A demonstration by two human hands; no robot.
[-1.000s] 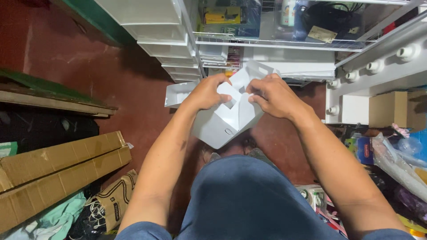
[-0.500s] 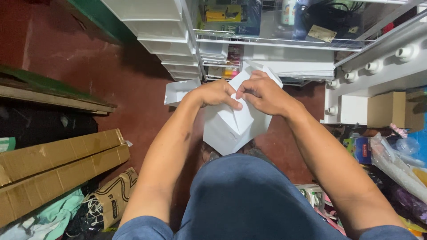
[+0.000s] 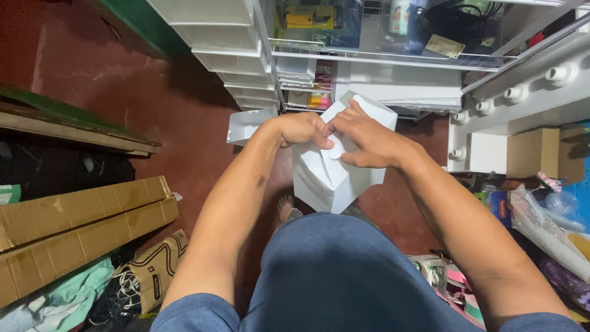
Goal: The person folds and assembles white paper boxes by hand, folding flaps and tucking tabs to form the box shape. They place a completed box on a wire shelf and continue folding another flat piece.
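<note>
Both hands, left hand (image 3: 299,129) and right hand (image 3: 367,139), pinch a white paper box (image 3: 329,178) held above the floor. The thin flaps under the fingers could crease or tear if pressed hard.

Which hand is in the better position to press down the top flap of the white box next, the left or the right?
Probably the right hand: its fingers already lie across the top flap of the white box. The left hand grips the upper left edge and seems to steady the box.

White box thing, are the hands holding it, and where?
Yes. Both hands hold the white cardboard box at its top flaps: the left hand grips the upper left edge, and the right hand presses fingers on the folded top.
</note>
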